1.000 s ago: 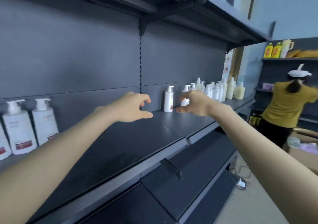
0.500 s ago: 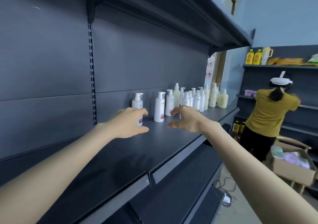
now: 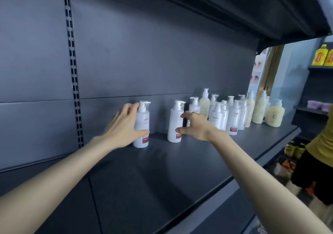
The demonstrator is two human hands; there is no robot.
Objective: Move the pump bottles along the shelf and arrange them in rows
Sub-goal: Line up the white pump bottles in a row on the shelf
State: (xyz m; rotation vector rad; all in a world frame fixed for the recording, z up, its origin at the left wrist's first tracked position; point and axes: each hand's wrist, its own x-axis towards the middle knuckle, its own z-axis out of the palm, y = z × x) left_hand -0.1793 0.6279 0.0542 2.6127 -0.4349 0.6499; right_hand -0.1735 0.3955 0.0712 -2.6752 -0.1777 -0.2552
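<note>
Bottles stand upright along the back of the dark shelf (image 3: 180,176), each with its long axis vertical and the pump head on top. The left hand (image 3: 122,127) has its fingers round the back and its thumb across the front label of the nearest white bottle (image 3: 142,125), at about ten o'clock from the middle of the view; it looks like a closing grip on the body, though how firm it is cannot be told. The right hand (image 3: 195,125) is spread open, thumb and forefinger apart, just beside the second white bottle (image 3: 175,122) at about twelve o'clock, touching or nearly touching its side. The remaining cluster of bottles (image 3: 234,113) crowds together towards two o'clock.

Judging by their look, these are smooth plastic bottles, stiff enough to squeeze lightly, probably moderately heavy if full, and somewhat slippery. Being tall and narrow, they would tip easily if pushed near the top. The best hold is round the middle of the body, not the pump neck. Which way the pump spouts face is too blurred to tell.
</note>
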